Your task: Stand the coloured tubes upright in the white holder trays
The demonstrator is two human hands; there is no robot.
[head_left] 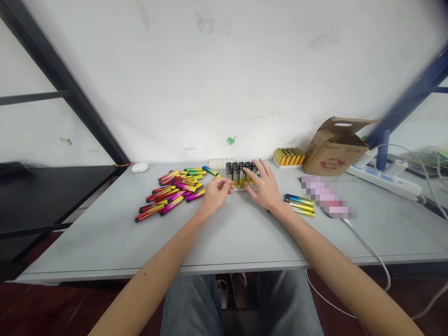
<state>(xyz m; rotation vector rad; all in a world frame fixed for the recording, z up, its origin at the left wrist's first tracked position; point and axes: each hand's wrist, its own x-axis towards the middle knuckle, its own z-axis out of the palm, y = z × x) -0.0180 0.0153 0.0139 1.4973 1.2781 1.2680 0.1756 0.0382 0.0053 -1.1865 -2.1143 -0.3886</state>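
Shiny metallic yellow tubes with black tops (pixel 235 175) stand upright in rows, seemingly in a low white tray that my hands partly cover. My left hand (pixel 217 190) is at their left front corner, thumb and fingertips pinched together; whatever it may hold is too small to make out. On the other side, my right hand (pixel 263 185) has its fingers spread over the right end of the rows, with fingertips at or against the tubes. A loose heap of shiny red, purple, yellow and green tubes (pixel 175 191) lies left of my left hand.
A white holed tray (pixel 221 163) lies by the wall. Farther right are a rack of yellow tubes (pixel 290 157), an open cardboard box (pixel 336 149) and a power strip (pixel 388 181). Several loose tubes (pixel 300 205) lie beside a blurred pink device (pixel 329 197) with a white cable (pixel 367 247).
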